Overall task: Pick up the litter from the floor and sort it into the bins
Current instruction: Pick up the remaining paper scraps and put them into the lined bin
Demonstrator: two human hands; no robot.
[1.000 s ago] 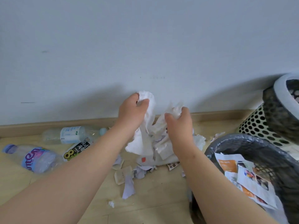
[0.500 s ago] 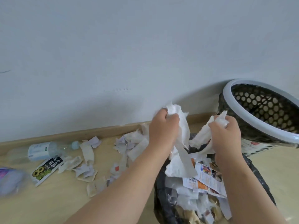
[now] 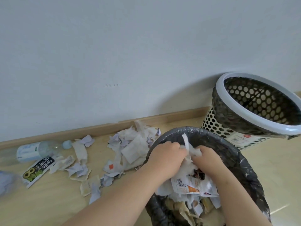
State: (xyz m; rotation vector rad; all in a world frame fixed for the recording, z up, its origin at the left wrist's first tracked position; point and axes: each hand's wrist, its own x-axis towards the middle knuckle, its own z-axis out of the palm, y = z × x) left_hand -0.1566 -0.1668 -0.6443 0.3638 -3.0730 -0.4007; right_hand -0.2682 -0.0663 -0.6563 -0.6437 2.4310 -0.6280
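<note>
Black-bagged bin (image 3: pixel 231 154) is nearest, part full w/ paper. Perforated bin (image 3: pixel 216 128) sits behind-right, by the wall. Paper scraps (image 3: pixel 133 147) on floor, left of black-bagged bin. L hand (image 3: pixel 166 154) + R hand (image 3: pixel 206 158) both in that bin's mouth, fingers curled tight round white tissue wad (image 3: pixel 189 152). Bottle (image 3: pixel 32 150) + snack wrapper (image 3: pixel 38 168) on floor, far left.

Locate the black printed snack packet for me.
In the head view, the snack packet lies flat on the floor at the left, just in front of the clear bottle by the skirting board.
</note>
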